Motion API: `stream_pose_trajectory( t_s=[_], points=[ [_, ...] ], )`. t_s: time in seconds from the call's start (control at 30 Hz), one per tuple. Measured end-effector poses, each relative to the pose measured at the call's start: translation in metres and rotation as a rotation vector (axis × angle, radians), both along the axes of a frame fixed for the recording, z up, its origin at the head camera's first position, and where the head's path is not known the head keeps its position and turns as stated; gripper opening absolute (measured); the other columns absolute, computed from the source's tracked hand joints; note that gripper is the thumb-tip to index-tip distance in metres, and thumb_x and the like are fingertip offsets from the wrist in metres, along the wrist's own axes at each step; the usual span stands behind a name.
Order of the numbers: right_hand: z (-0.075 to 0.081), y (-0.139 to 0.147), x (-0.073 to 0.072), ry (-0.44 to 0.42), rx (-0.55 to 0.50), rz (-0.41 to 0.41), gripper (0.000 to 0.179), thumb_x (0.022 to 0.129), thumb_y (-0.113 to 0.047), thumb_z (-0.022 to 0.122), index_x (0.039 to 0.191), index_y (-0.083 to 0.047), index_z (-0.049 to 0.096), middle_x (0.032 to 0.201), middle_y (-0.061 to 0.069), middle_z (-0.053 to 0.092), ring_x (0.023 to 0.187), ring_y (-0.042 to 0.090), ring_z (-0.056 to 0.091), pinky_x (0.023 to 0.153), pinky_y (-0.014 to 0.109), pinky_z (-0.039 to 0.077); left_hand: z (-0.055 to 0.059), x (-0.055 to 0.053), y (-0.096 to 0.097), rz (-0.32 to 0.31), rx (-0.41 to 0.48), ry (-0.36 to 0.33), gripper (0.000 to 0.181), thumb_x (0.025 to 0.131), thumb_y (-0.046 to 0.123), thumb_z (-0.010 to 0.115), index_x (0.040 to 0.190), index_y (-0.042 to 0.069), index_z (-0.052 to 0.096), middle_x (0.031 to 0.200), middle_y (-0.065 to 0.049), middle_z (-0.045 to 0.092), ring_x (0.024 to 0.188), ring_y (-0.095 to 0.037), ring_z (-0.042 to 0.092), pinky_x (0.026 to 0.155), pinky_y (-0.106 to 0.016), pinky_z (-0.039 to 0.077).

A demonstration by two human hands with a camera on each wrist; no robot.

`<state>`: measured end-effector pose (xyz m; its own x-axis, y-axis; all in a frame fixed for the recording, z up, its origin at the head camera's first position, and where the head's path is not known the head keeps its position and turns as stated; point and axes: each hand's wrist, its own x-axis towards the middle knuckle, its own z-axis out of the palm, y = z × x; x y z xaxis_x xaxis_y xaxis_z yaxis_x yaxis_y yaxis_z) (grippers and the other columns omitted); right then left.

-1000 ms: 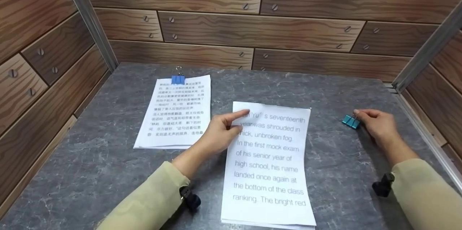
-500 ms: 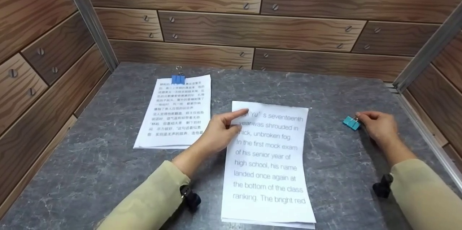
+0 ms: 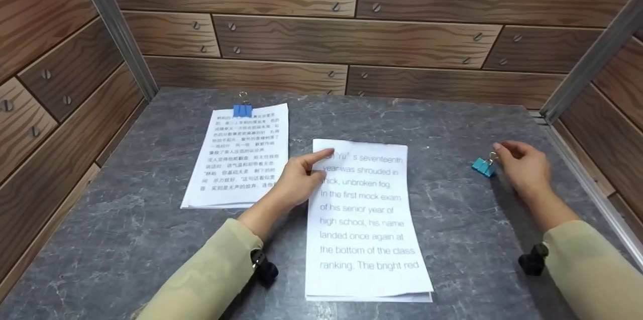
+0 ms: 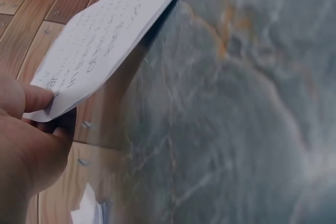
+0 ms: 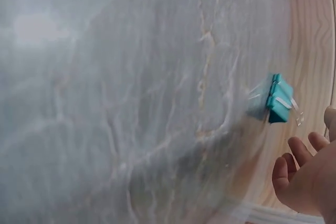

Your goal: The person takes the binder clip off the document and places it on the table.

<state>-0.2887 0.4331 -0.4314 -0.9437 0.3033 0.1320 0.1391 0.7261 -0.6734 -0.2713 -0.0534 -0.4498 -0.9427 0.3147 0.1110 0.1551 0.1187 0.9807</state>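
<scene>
My left hand (image 3: 296,179) pinches the upper left corner of a stack of printed paper (image 3: 361,229) with English text. The left wrist view shows this stack (image 4: 100,45) angled up from the tabletop near the fingers. Ahead of my right hand (image 3: 527,169) lies a teal binder clip (image 3: 484,167) with silver wire handles. In the right wrist view the fingers are loosely bent, and a small gap separates them from the clip (image 5: 280,100). At the left lies another paper stack (image 3: 241,159), printed in Chinese, with a blue binder clip (image 3: 242,110) on its top edge.
The grey marbled tabletop (image 3: 125,239) is enclosed by wood-patterned walls (image 3: 301,36) at the back and sides. Metal posts (image 3: 113,31) stand at the back corners. Bare tabletop lies between the English stack and the teal clip.
My right fingers have come off the teal clip's handle and risen slightly, and the clip stays on the table. The English stack has shifted a little away and to the left with my left hand.
</scene>
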Motion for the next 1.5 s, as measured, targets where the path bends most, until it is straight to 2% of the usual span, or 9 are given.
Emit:
stream_pose_trajectory(
  t_s=[0.13, 0.37, 0.43, 0.63, 0.77, 0.87, 1.03, 1.27, 1.5],
  points=[
    [0.006, -0.014, 0.004, 0.055, 0.032, 0.017, 0.065, 0.109, -0.052, 0.052, 0.146, 0.001, 0.061, 0.134, 0.025, 0.067, 0.120, 0.036, 0.061, 0.085, 0.031, 0.044, -0.005, -0.005, -0.003, 0.015, -0.035, 0.005, 0.058, 0.099, -0.010, 0.056, 0.153, 0.011, 0.059, 0.134, -0.016, 0.071, 0.092, -0.022, 0.077, 0.069, -0.025, 0.057],
    [0.009, -0.045, 0.019, 0.111, 0.049, 0.104, 0.061, 0.108, -0.049, 0.058, 0.145, 0.000, 0.063, 0.132, 0.023, 0.070, 0.120, 0.036, 0.064, 0.091, 0.036, 0.047, -0.008, -0.010, -0.003, 0.044, -0.121, 0.042, 0.059, 0.097, -0.011, 0.055, 0.153, 0.005, 0.057, 0.141, -0.017, 0.067, 0.092, -0.019, 0.073, 0.070, -0.022, 0.053],
    [0.008, -0.055, 0.025, 0.145, 0.049, 0.132, 0.057, 0.107, -0.045, 0.063, 0.142, 0.000, 0.065, 0.129, 0.022, 0.072, 0.117, 0.034, 0.066, 0.089, 0.031, 0.048, -0.008, -0.011, -0.002, 0.049, -0.149, 0.048, 0.059, 0.096, -0.012, 0.055, 0.153, 0.004, 0.057, 0.145, -0.017, 0.064, 0.094, -0.020, 0.072, 0.071, -0.023, 0.052],
    [0.007, -0.086, 0.040, 0.218, 0.054, 0.237, 0.046, 0.104, -0.033, 0.072, 0.137, -0.002, 0.070, 0.120, 0.020, 0.076, 0.110, 0.031, 0.070, 0.080, 0.013, 0.045, -0.007, -0.012, -0.002, 0.065, -0.260, 0.045, 0.059, 0.097, -0.010, 0.054, 0.154, 0.006, 0.056, 0.154, -0.015, 0.056, 0.120, -0.022, 0.066, 0.087, -0.030, 0.053],
    [0.009, -0.105, 0.053, 0.208, 0.066, 0.308, 0.046, 0.103, -0.030, 0.074, 0.139, -0.001, 0.068, 0.123, 0.020, 0.075, 0.116, 0.036, 0.070, 0.088, 0.032, 0.056, -0.006, -0.012, -0.002, 0.066, -0.308, 0.044, 0.058, 0.098, -0.008, 0.056, 0.154, 0.007, 0.056, 0.156, -0.014, 0.055, 0.136, -0.023, 0.057, 0.103, -0.035, 0.049],
    [0.010, -0.118, 0.062, 0.191, 0.089, 0.354, 0.048, 0.101, -0.028, 0.077, 0.140, -0.002, 0.067, 0.126, 0.020, 0.074, 0.118, 0.039, 0.069, 0.091, 0.052, 0.056, -0.002, -0.009, -0.002, 0.058, -0.344, 0.035, 0.058, 0.099, -0.005, 0.059, 0.155, 0.007, 0.055, 0.157, -0.014, 0.054, 0.136, -0.024, 0.058, 0.106, -0.037, 0.048],
    [0.014, -0.136, 0.079, 0.152, 0.159, 0.425, 0.057, 0.098, -0.029, 0.080, 0.146, -0.003, 0.063, 0.134, 0.021, 0.070, 0.125, 0.044, 0.065, 0.100, 0.061, 0.053, 0.012, 0.001, 0.000, 0.062, -0.498, 0.045, 0.060, 0.100, 0.009, 0.070, 0.157, 0.004, 0.051, 0.158, -0.015, 0.053, 0.141, -0.028, 0.055, 0.114, -0.041, 0.045],
    [0.013, -0.155, 0.100, 0.131, 0.292, 0.516, 0.070, 0.094, -0.032, 0.084, 0.152, -0.003, 0.057, 0.146, 0.027, 0.060, 0.136, 0.050, 0.055, 0.113, 0.065, 0.041, 0.029, 0.028, 0.006, 0.096, -0.811, 0.172, 0.068, 0.099, 0.028, 0.076, 0.157, 0.002, 0.051, 0.158, -0.029, 0.047, 0.149, -0.045, 0.042, 0.123, -0.059, 0.031],
    [0.010, -0.167, 0.117, 0.053, 0.389, 0.611, 0.084, 0.092, -0.042, 0.085, 0.158, -0.003, 0.050, 0.157, 0.026, 0.051, 0.145, 0.049, 0.045, 0.115, 0.066, 0.038, 0.030, 0.057, 0.004, -0.007, -1.018, 0.307, 0.084, 0.096, 0.049, 0.076, 0.161, 0.006, 0.046, 0.163, -0.034, 0.036, 0.154, -0.049, 0.032, 0.125, -0.067, 0.017]
  ],
)
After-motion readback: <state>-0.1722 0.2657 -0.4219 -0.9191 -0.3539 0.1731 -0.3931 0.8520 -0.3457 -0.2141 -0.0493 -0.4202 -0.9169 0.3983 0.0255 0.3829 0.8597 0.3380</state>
